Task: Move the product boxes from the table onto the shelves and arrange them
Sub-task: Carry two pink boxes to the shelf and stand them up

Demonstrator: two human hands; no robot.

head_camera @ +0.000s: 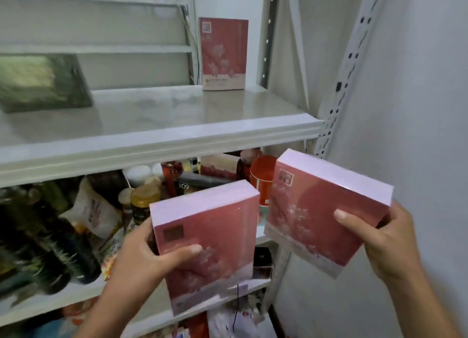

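Product boxes: three seen, red-pink with pale edges, apparently film-wrapped. The standing box point(222, 54) was upright at the back right of the middle shelf point(177, 125), near the corner post point(349, 67). The left box point(210, 236) was in the air below that shelf's front lip. The left hand point(149, 256) held it, thumb laid across the printed face and fingers curled behind the left edge. The right box point(326, 211), tilted, was beside it and slightly higher. The right hand point(379, 239) held it, thumb on the face and fingers wrapped behind the right edge. The two carried boxes were close together but apart.

Hazards, as judged: each box hung from a one-edge pinch, and the glossy wrap could let one slide, the tilted right box first. Either could catch the shelf lip on the way up. A careless set-down beside the standing box could tip it over.

Containers and contents: the middle shelf held the standing box and, at far left, a dark green box point(43, 82), blurred. The lower shelf point(50, 304) was crowded: dark bottles point(50, 249), a white bag point(96, 211), a gold-lidded jar point(144, 201), a red tin point(263, 178), and further items too blurred to name. A dropped box would likely land among these and knock something down.
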